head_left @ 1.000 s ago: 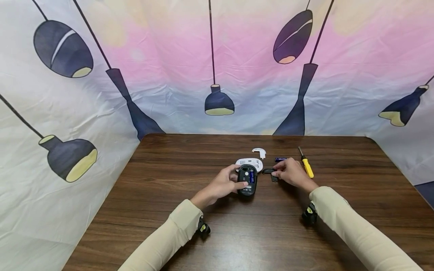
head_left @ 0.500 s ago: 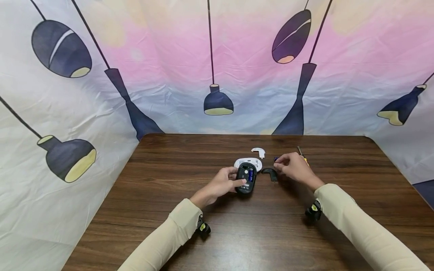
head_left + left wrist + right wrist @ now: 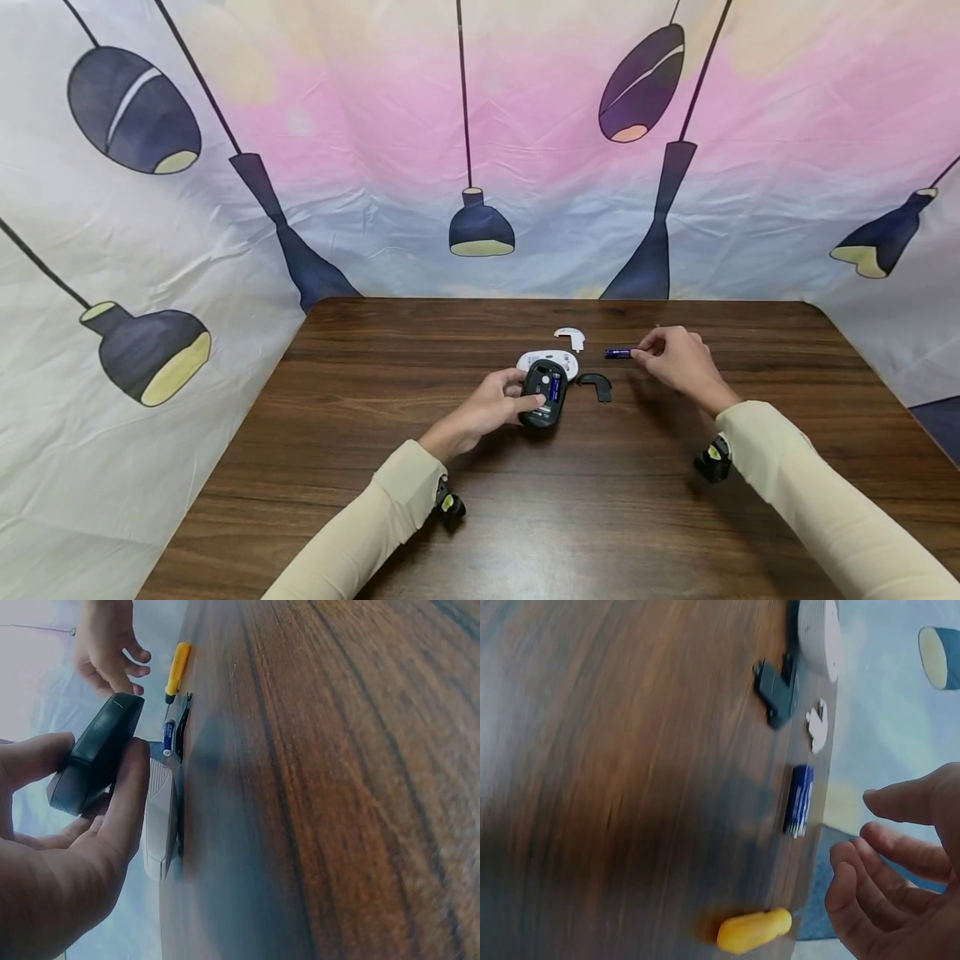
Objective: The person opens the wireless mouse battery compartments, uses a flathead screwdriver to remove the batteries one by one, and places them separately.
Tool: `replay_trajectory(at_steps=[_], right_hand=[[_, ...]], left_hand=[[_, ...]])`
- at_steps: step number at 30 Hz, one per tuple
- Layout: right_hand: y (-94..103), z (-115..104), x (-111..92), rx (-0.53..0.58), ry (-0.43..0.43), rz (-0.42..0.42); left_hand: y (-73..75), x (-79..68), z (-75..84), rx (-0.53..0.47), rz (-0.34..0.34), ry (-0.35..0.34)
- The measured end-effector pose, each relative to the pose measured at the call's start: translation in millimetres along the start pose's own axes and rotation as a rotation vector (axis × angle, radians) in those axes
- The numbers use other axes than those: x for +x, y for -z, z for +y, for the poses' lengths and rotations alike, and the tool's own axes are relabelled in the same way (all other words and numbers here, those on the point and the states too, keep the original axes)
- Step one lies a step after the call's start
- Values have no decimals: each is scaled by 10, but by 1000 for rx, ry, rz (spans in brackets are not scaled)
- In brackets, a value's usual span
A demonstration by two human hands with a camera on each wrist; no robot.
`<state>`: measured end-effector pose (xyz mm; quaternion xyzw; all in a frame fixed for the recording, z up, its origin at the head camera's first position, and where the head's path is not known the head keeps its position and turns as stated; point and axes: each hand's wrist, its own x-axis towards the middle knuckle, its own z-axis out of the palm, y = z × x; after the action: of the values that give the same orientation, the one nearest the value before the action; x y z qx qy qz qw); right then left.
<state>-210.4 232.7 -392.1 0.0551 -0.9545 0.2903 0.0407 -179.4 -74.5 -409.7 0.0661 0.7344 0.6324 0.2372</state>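
Observation:
In the head view, my left hand (image 3: 487, 408) grips a black computer mouse (image 3: 540, 414), its underside turned up. A blue battery (image 3: 555, 387) shows in the mouse's uncovered compartment. Off to the right, my right hand (image 3: 678, 362) hovers beside a second blue battery (image 3: 618, 353) that lies on the table. The right wrist view shows its thumb and fingers apart with nothing between them. A black battery cover (image 3: 602, 386) lies between the two hands. Behind the black mouse rests a white mouse (image 3: 566, 361), underside up and partly hidden.
A small white battery cover (image 3: 574, 337) lies beyond the white mouse. The yellow-handled screwdriver (image 3: 754, 930) rests on the table near the right hand, mostly hidden by it in the head view. A printed cloth (image 3: 390, 233) hangs behind the wooden table (image 3: 480, 533).
My right hand has let go of the black cover and moved right and away, past the loose battery. The left hand keeps holding the black mouse in place.

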Motion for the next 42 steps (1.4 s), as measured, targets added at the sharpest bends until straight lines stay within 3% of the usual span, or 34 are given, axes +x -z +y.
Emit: replay_trajectory(at_steps=[9,13,26,34,42], right_hand=[[76,178,-15,-69,-35,47],[85,246,-26,-99,-78,47],[67,449,-71,-139,-210,-88],[48,491,-87,-120,-221,-128],[42,475,-96,-81,-234,-145]], left_hand=[[-11,-8,-16,-94,-56,-30],[-16,0,-12,-93,-43,-18],[-28,11,-9,-41,-1,-15],[-20,10,2,-55,-23,-28],[-16,16,16,-32,0,-18]])
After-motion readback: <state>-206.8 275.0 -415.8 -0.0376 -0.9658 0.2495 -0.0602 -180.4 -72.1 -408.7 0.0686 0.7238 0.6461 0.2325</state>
